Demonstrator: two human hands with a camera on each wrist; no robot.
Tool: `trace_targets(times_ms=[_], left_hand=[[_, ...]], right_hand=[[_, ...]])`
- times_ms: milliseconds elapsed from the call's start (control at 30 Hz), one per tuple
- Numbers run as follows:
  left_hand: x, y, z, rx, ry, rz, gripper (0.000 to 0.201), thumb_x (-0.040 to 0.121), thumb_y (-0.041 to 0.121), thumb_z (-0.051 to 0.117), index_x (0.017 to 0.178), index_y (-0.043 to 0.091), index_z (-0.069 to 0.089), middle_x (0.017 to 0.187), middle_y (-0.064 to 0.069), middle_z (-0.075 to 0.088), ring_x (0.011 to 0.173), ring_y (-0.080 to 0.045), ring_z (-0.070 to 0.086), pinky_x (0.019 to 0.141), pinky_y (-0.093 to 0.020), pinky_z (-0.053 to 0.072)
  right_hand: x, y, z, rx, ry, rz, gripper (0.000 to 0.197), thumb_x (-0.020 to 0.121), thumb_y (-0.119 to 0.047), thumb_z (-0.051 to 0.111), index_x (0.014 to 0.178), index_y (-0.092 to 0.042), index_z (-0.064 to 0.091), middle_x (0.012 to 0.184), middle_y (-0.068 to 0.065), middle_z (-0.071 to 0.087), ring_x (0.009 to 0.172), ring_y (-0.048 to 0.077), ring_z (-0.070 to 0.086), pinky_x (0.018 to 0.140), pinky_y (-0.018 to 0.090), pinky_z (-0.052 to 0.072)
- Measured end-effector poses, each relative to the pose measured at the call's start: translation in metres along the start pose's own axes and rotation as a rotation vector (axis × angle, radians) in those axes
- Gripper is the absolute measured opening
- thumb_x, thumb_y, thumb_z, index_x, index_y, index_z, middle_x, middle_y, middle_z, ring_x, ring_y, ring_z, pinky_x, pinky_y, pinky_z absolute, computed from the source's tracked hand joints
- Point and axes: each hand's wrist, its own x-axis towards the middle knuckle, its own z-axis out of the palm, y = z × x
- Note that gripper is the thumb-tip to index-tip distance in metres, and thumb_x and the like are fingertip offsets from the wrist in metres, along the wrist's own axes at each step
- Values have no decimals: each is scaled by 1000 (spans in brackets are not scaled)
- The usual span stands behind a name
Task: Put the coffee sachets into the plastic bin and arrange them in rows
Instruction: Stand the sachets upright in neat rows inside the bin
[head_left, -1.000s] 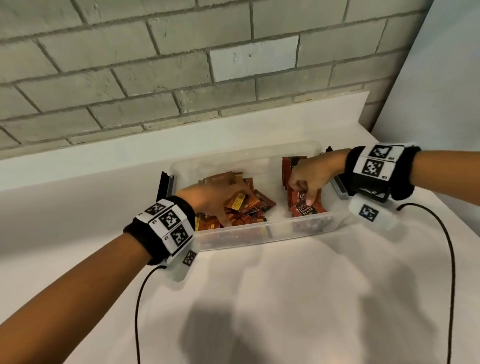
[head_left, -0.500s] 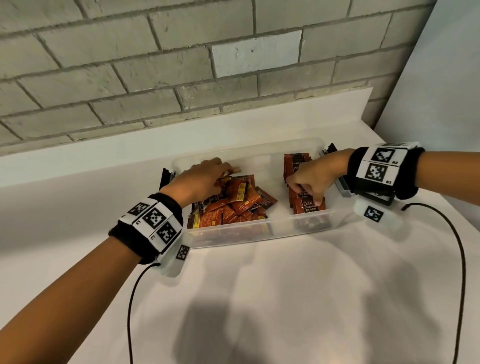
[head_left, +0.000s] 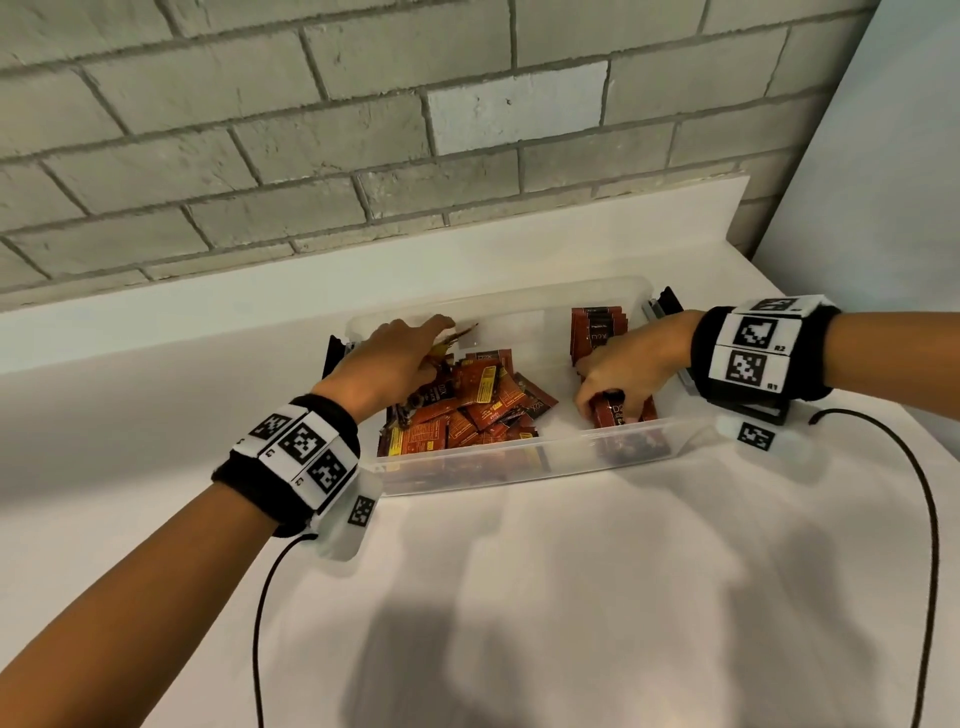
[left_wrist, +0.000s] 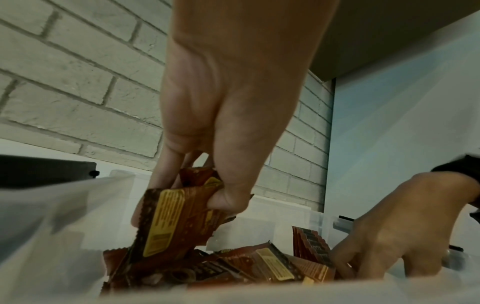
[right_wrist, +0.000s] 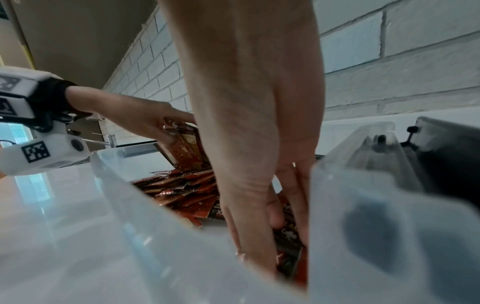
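Observation:
A clear plastic bin (head_left: 519, 467) sits on the white counter against the brick wall. A loose pile of red-brown coffee sachets (head_left: 478, 410) fills its left half. A standing row of sachets (head_left: 597, 332) lines its right end. My left hand (head_left: 400, 353) is over the bin's back left and pinches a few sachets (left_wrist: 176, 218) between thumb and fingers, lifted above the pile. My right hand (head_left: 618, 374) reaches down into the right end, fingers curled round the front sachets of the row (right_wrist: 288, 236).
Black latches (head_left: 667, 301) stick out at both ends of the bin. Black cables (head_left: 930, 519) run from both wristbands across the counter. A pale wall (head_left: 883, 156) closes the right side, and a white upstand (head_left: 208, 312) runs behind the bin.
My left hand has lifted from the pile and moved back toward the bin's far left corner with sachets in it. My right hand stays at the right-hand row, pressed lower.

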Motion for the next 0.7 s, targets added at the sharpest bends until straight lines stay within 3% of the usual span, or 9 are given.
trace_targets(times_ms=[67, 167, 300, 367, 433, 500, 600, 700], left_hand=[[-1, -1, -2, -9, 38, -10, 51, 94, 15, 51, 142, 22, 35, 110, -15, 60, 92, -29, 58, 74, -36, 50], [-3, -2, -6, -50, 102, -21, 45, 94, 17, 52, 138, 22, 42, 107, -16, 61, 89, -31, 60, 75, -39, 53], [-8, -1, -15, -153, 246, -18, 44, 93, 20, 55, 135, 22, 45, 104, -15, 63, 86, -32, 61, 73, -40, 54], [-14, -1, -23, -235, 316, -20, 44, 92, 20, 55, 135, 21, 46, 109, -14, 64, 92, -32, 61, 74, -36, 53], [-17, 1, -30, -308, 373, -20, 40, 91, 18, 56, 131, 19, 51, 107, -6, 65, 93, -24, 61, 70, -24, 50], [-24, 2, -36, -439, 423, -52, 31, 90, 15, 58, 120, 17, 57, 98, 2, 65, 86, -16, 62, 67, -15, 47], [-35, 6, -38, -915, 406, -142, 14, 90, 10, 58, 102, 17, 61, 88, 4, 71, 79, -14, 70, 69, -24, 57], [-41, 12, -32, -1246, 335, -225, 13, 91, 6, 56, 97, 15, 63, 91, -4, 73, 79, -13, 72, 64, -26, 59]], right_hand=[[-1, 0, -4, 29, -7, 20, 54, 86, -27, 66, 135, -27, 43, 112, 7, 50, 95, 19, 48, 65, 22, 36], [-10, 5, -17, 196, 51, 68, 63, 83, -30, 70, 138, -27, 39, 107, 7, 57, 88, 16, 51, 62, 17, 37], [-27, 7, -41, 409, 280, 131, 49, 85, -34, 66, 129, -23, 48, 101, -2, 60, 78, 3, 52, 64, 16, 38], [-33, 3, -50, 502, 420, 147, 45, 86, -38, 64, 126, -23, 51, 102, -7, 61, 86, 6, 57, 74, 20, 45], [-34, -3, -57, 607, 520, 152, 48, 87, -43, 61, 128, -22, 49, 112, -6, 62, 99, 13, 61, 87, 26, 48], [-30, -11, -61, 771, 566, 140, 57, 87, -47, 58, 135, -21, 40, 124, -3, 57, 104, 16, 61, 89, 27, 49], [-24, -24, -72, 1147, 561, 41, 81, 86, -47, 59, 148, -26, 12, 137, 2, 44, 107, 17, 60, 90, 24, 50], [-18, -39, -80, 1401, 542, -138, 90, 88, -33, 62, 148, -35, -4, 140, 7, 42, 111, 22, 61, 96, 38, 51]])
